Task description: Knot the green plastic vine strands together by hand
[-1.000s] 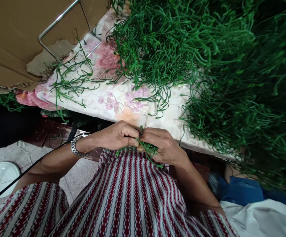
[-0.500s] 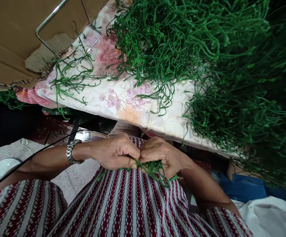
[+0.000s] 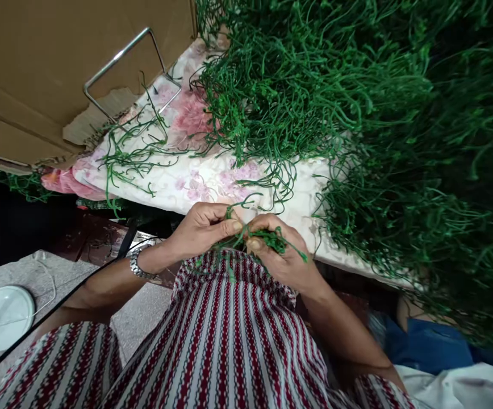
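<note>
Stems [image 3: 273, 241] fill the right hand [image 3: 291, 261], the left hand [image 3: 199, 230] seemingly pinching some.

Left hand [image 3: 204, 230] and right hand [image 3: 287, 255] nearly meet, fingers [image 3: 228, 228] pinched.

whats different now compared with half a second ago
The left hand and right hand have moved away from the body, to the flowered cloth's edge. The right has turned, baring the green stems in its palm. Both hands still grip stems; the large heap lies as before.
</note>
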